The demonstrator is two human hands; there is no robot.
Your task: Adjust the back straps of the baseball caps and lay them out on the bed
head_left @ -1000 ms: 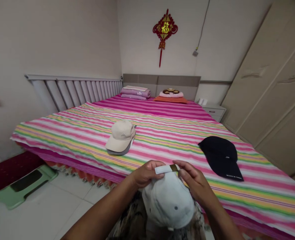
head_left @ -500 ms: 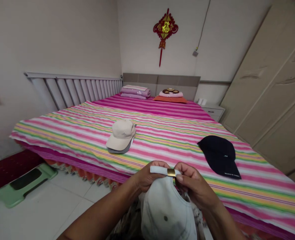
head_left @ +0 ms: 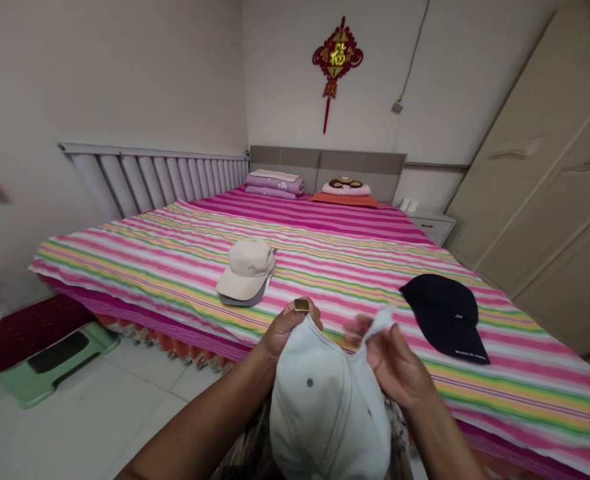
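A pale, whitish baseball cap [head_left: 325, 407] is held low in front of me, its back opening upward and its back strap undone. My left hand [head_left: 292, 328] is closed on the side with the brass buckle [head_left: 301, 305], the thumb just beneath the metal. At the other side, my right hand [head_left: 395, 363] has its thumb and fingers around the loose strap end [head_left: 381, 321]; both are blurred. A beige cap [head_left: 247, 270] lies on the bed beyond my left hand, with a grey brim below its own. To the right lies a dark cap [head_left: 447, 313], brim toward me.
The striped sheet [head_left: 139, 257] covers the bed. Folded purple bedding [head_left: 275, 185] and a pink and orange pile [head_left: 345, 195] sit by the headboard [head_left: 365, 167]. A green stool [head_left: 49, 373] stands on the floor at left; a wardrobe [head_left: 539, 173] rises at right.
The strap has come out of the buckle, and its two ends are now apart. My left hand has moved up with the buckle; my right hand has drawn away to the right.
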